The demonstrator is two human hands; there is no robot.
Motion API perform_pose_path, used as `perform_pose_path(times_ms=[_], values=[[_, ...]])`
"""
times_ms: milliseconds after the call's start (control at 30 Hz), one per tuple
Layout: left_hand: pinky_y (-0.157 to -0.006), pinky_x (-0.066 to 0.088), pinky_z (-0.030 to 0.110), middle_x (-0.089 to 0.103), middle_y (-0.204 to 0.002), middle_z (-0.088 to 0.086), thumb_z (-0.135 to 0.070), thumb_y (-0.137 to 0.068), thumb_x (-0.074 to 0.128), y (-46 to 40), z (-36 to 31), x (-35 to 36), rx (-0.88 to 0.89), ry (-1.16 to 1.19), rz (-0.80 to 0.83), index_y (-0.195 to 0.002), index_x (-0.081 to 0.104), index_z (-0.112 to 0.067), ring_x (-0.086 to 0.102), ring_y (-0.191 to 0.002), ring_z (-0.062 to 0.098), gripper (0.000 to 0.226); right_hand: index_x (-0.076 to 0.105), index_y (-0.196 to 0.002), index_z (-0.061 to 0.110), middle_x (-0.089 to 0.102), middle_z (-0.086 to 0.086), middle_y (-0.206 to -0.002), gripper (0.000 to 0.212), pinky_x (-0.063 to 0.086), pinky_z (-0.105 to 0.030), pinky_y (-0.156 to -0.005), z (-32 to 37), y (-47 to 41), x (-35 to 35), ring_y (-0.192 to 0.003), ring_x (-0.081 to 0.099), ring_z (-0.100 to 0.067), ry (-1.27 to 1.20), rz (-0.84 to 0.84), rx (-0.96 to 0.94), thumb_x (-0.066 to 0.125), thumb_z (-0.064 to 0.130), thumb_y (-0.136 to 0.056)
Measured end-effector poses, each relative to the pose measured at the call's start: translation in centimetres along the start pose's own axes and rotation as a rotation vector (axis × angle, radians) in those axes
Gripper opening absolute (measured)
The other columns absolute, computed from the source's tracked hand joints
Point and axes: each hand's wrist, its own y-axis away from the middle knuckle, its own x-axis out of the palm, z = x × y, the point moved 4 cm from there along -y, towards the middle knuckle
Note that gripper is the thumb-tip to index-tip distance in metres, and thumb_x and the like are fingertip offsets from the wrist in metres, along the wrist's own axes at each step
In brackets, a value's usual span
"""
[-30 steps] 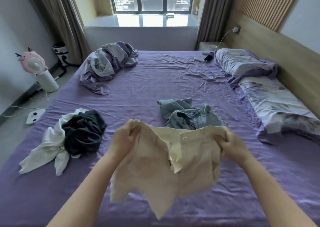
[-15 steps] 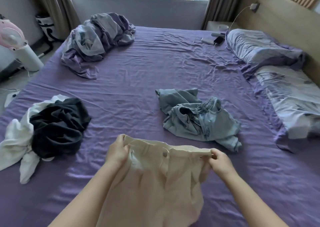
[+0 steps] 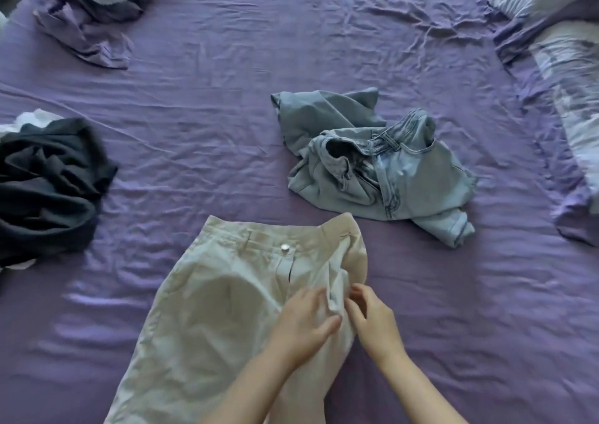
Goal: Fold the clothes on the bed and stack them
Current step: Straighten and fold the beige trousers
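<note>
Cream shorts (image 3: 227, 294) lie flat on the near part of the bed (image 3: 210, 132), waistband away from the person, not yet folded. Left hand (image 3: 304, 323) rests on the fabric beside the fly, fingers relaxed; right hand (image 3: 372, 323) pinches a raised ridge of cloth at the shorts' right side. Judged step: smoothing before the first fold. Jeans (image 3: 382, 170) lie crumpled just beyond; dark garment (image 3: 45, 180) heaped at left over something white. No folded item or stack in view, so nearly all the work remains.
</note>
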Motion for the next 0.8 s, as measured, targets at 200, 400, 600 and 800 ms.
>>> perform_pose_path(times_ms=[200, 400, 600, 800], values=[[-0.113, 0.018, 0.022, 0.003, -0.153, -0.005, -0.036, -0.075, 0.062, 2.2, -0.6, 3.3, 0.035, -0.196, 0.036, -0.145, -0.018, -0.032, 0.011, -0.142, 0.011, 0.106, 0.067, -0.104, 0.017, 0.066, 0.014, -0.098, 0.023, 0.039, 0.000, -0.077, -0.7, 0.0, -0.8, -0.093, 0.060, 0.001, -0.133, 0.080, -0.012, 0.053, 0.005, -0.091], [-0.077, 0.044, 0.026, 0.064, -0.101, 0.000, 0.001, -0.080, 0.057, -0.1, 3.2, -2.7, -0.194, 0.159, -0.202, -0.126, 0.049, -0.023, 0.062, -0.097, 0.023, 0.053, 0.061, -0.114, 0.024, 0.065, 0.011, -0.112, 0.031, 0.045, -0.013, -0.088, -1.1, 2.2, 0.5, -0.101, 0.060, -0.001, -0.147, 0.247, -0.003, 0.061, 0.009, -0.087], [-0.063, 0.031, 0.023, 0.056, -0.076, -0.006, -0.007, -0.082, 0.062, -0.7, 7.7, -6.3, -0.339, 0.096, -0.323, -0.095, 0.046, -0.015, 0.059, -0.083, 0.025, 0.022, 0.042, -0.135, 0.027, 0.026, 0.007, -0.151, 0.067, 0.025, -0.031, -0.110, -1.5, 4.5, 5.8, -0.135, 0.028, -0.015, 0.309, 0.294, -0.135, 0.064, 0.054, -0.077], [-0.077, 0.043, 0.037, 0.055, -0.098, 0.014, -0.003, -0.070, 0.071, 2.1, 4.8, -5.8, 0.017, -0.342, -0.405, -0.084, 0.061, -0.010, 0.052, -0.094, 0.033, 0.019, 0.064, -0.095, 0.014, 0.060, -0.002, -0.115, 0.014, 0.042, -0.035, -0.087, -0.4, 5.8, 6.9, -0.103, 0.054, -0.025, 0.230, -0.074, -0.116, 0.061, 0.026, -0.088]])
